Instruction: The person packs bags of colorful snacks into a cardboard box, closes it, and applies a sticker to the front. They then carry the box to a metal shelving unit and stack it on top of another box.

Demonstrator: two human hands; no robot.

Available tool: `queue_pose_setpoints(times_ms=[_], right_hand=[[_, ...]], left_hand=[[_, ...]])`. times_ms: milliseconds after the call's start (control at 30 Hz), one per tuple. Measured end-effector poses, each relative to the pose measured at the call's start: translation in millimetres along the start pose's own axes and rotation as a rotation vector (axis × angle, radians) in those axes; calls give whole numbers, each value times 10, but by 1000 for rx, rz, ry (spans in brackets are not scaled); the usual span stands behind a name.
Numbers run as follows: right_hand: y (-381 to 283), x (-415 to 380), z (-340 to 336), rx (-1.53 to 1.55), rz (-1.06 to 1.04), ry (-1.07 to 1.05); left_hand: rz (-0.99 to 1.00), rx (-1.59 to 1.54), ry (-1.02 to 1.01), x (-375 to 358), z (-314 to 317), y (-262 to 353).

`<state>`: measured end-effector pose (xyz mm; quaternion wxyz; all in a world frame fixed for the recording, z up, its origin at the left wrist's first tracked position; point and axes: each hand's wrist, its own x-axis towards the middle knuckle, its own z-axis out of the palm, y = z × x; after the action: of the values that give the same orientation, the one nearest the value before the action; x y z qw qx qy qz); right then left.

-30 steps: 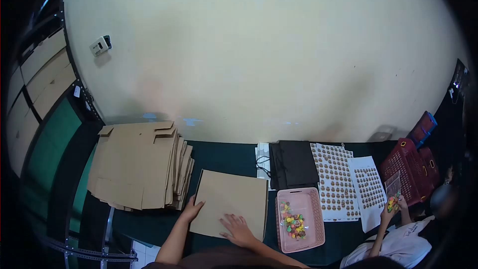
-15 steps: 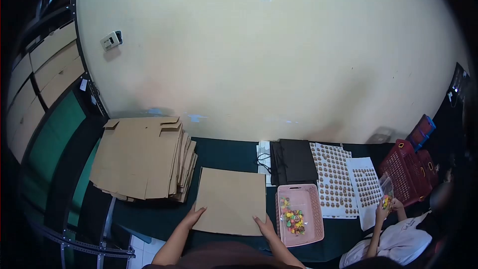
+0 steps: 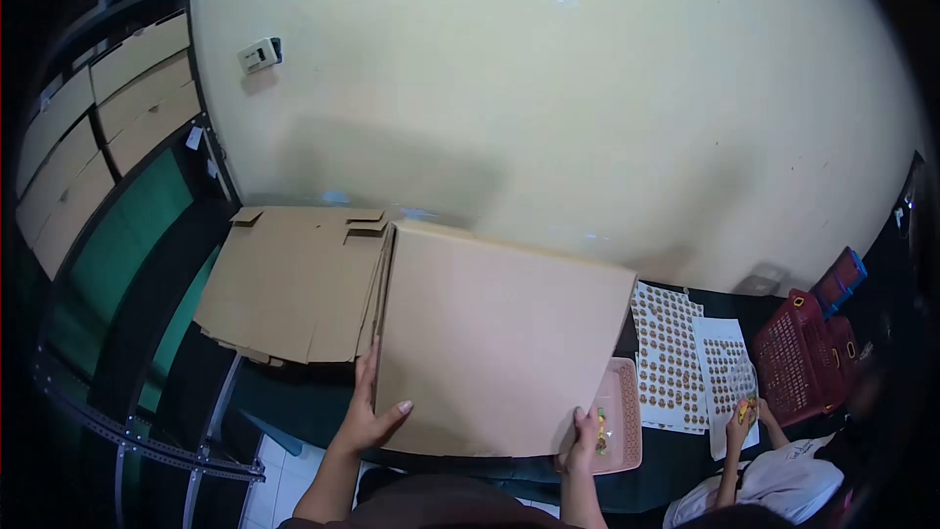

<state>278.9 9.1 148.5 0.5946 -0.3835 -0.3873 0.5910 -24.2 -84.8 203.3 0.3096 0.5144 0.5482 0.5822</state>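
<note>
A flat, closed cardboard box [image 3: 504,338] is raised toward me, its top face tilted and filling the middle of the view. Along its left side, my left hand [image 3: 370,407] is closed around the near corner, thumb on top. My right hand [image 3: 580,439] grips the near right corner, also with the thumb on the upper face. Fingers under the box are hidden. Partly behind the box's right edge stands a pink basket [image 3: 627,397] with small colourful pieces [image 3: 601,431] in it.
At left lies a stack of flattened cardboard [image 3: 294,284]. Sheets of printed round stickers [image 3: 671,358] lie right of the pink basket. A dark red crate [image 3: 798,362] stands farther right, near another person [image 3: 774,480] handling a small clear bag. Shelving with boxes [image 3: 147,103] rises at left.
Both hands have lifted the box off the table toward me. It now hides the black items behind it and part of the pink basket. The view has shifted slightly.
</note>
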Motion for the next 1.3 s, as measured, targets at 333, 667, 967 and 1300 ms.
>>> queue_pose_setpoints(times_ms=[333, 667, 967, 1300], right_hand=[[-391, -371, 1015, -15, -145, -579], [198, -1458, 2695, 226, -62, -1255], [570, -2504, 3509, 263, -28, -1552], [227, -1841, 2748, 84, -174, -1170]], left_hand=[[-95, -623, 375, -1081, -889, 115], [44, -480, 1071, -3334, -1703, 615], [-46, -348, 1512, -4504, -1666, 874], [-28, -659, 980, -3615, -1800, 498]])
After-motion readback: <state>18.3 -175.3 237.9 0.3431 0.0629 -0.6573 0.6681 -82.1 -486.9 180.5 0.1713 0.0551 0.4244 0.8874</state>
